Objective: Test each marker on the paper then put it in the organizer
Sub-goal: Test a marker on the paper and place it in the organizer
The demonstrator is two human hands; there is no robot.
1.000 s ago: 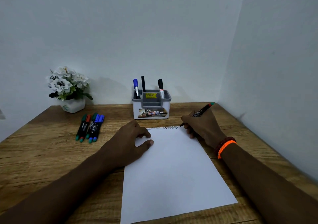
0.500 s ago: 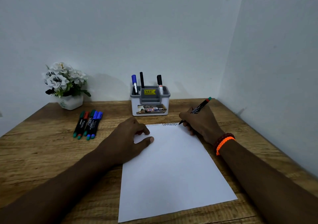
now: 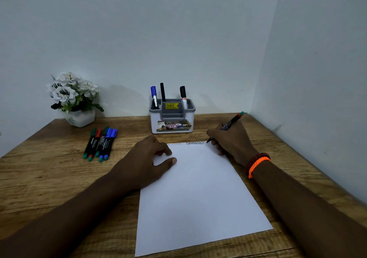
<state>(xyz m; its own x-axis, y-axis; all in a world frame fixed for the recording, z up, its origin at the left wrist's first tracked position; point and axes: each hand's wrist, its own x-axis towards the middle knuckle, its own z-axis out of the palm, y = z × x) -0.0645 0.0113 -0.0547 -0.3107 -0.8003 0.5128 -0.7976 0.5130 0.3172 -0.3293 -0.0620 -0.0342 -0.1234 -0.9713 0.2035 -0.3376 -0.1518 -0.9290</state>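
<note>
A white sheet of paper [image 3: 198, 194] lies on the wooden table, with zigzag scribbles along its far edge. My right hand [image 3: 231, 140] grips a black marker [image 3: 231, 122] in a writing hold, its tip touching the paper's far right corner. My left hand [image 3: 145, 162] rests on the paper's left edge and the table, fingers loosely bent, holding nothing. The white and grey organizer [image 3: 172, 125] stands behind the paper with three markers upright in it. Several capped markers [image 3: 100, 143] lie side by side on the table to the left.
A white pot of artificial flowers [image 3: 74, 97] stands at the back left against the wall. Walls close the table at the back and along the right side. The wooden table [image 3: 43, 178] extends to the left of the paper.
The marker tip has stayed at the paper's far edge near the right corner while the scribble line grew. The camera view shifted slightly. My left hand has stayed in place.
</note>
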